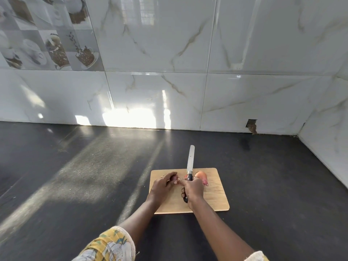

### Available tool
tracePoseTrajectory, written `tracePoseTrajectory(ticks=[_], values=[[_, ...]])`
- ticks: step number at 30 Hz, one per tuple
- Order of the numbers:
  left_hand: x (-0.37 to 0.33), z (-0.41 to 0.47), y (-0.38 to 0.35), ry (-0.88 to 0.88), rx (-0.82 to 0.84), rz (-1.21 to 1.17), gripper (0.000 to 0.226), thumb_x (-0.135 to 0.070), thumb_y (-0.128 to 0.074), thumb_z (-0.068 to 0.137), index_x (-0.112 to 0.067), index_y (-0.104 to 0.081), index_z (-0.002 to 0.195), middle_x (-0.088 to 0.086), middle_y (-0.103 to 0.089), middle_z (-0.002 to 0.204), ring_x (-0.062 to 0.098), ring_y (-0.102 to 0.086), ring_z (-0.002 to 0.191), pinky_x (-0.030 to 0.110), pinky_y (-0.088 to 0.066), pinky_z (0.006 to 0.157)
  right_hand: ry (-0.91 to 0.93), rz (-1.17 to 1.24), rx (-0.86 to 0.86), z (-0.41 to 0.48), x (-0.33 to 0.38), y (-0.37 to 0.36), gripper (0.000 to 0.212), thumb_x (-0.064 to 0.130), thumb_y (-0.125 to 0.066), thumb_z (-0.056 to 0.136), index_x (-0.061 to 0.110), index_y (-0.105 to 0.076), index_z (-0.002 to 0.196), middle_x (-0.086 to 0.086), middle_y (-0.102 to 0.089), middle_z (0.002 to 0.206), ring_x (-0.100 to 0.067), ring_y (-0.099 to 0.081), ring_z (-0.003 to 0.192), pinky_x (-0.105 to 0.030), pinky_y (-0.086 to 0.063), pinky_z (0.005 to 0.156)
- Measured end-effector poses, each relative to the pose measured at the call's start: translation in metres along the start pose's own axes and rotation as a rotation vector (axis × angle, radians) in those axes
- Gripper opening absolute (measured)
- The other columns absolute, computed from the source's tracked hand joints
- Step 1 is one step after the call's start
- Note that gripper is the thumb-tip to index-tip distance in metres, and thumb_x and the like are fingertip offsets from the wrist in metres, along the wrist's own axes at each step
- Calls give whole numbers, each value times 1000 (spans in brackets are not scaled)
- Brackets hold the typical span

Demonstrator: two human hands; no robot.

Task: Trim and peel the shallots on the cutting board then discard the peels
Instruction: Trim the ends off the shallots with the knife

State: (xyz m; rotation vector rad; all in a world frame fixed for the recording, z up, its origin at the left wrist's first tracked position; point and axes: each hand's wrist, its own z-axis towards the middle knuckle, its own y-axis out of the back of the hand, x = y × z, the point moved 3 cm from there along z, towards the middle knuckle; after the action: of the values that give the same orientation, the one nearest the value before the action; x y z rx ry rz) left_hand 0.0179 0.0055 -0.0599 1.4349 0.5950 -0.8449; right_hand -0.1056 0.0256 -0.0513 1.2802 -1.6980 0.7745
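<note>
Both hands over the wooden cutting board, which sits flat on the dark countertop near the tiled wall. My left hand is curled shut around a small shallot; only a bit of purplish skin shows between my fingers, so I can't tell how much peel is on it. My right hand is clenched on the black handle of the knife, blade pointing away from me toward the wall, tip past the board's far edge. Right thumb reaches across toward the shallot in my left hand; contact looks likely but too small to confirm. A second shallot lies on the board just right of the knife, partly hidden behind my right hand, skin orange-pink. Patterned yellow sleeve on my left arm
</note>
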Motion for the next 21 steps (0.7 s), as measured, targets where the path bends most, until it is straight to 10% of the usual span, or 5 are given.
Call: tracePoseTrajectory(ticks=[14, 21], values=[[2, 9, -2, 104, -83, -68, 26, -10, -57, 88, -16, -55, 112, 0, -60, 102, 17, -57, 102, 23, -42, 87, 88, -247, -25, -10, -5, -7, 25, 33, -43, 98, 12, -55, 105, 0, -53, 63, -12, -46, 43, -23, -33, 37], [0, 13, -2, 125, -95, -67, 26, -16, -54, 91, -16, -57, 116, 7, -63, 110, 20, -58, 104, 27, -44, 90, 266, -718, 16, -30, -5, -1, 42, 31, -31, 103, 6, -51, 129, -8, -49, 140, -30, -53, 120, -34, -42, 94]])
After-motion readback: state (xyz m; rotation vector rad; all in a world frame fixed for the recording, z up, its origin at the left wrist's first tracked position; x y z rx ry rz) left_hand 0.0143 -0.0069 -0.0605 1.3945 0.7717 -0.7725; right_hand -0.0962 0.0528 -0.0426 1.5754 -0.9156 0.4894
